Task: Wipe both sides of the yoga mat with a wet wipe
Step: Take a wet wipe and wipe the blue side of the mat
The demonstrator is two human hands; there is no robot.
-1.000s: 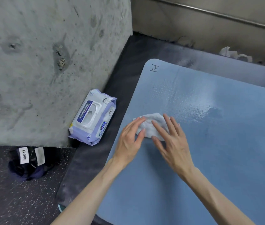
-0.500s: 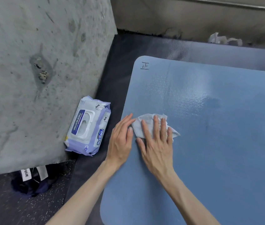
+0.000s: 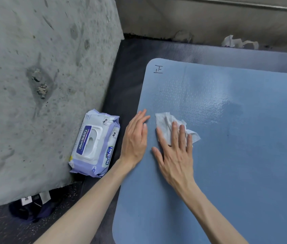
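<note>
A blue yoga mat (image 3: 236,155) lies flat and fills the right half of the view, with a wet glossy patch toward its far side and a handwritten mark near its far left corner. A white wet wipe (image 3: 165,125) lies crumpled on the mat near the left edge. My right hand (image 3: 176,155) presses flat on the wipe with straight fingers. My left hand (image 3: 134,140) rests flat on the mat's left edge, just left of the wipe and apart from it.
A purple and white wet wipe pack (image 3: 95,145) lies against a rough concrete block (image 3: 42,85) on the left. A dark mat (image 3: 209,53) lies under the blue one. Crumpled white paper (image 3: 237,42) sits by the far wall. A dark bag (image 3: 31,206) lies lower left.
My left hand has come off the wipe and moved left to the mat's edge. My right hand has turned to lie flat over the wipe.
</note>
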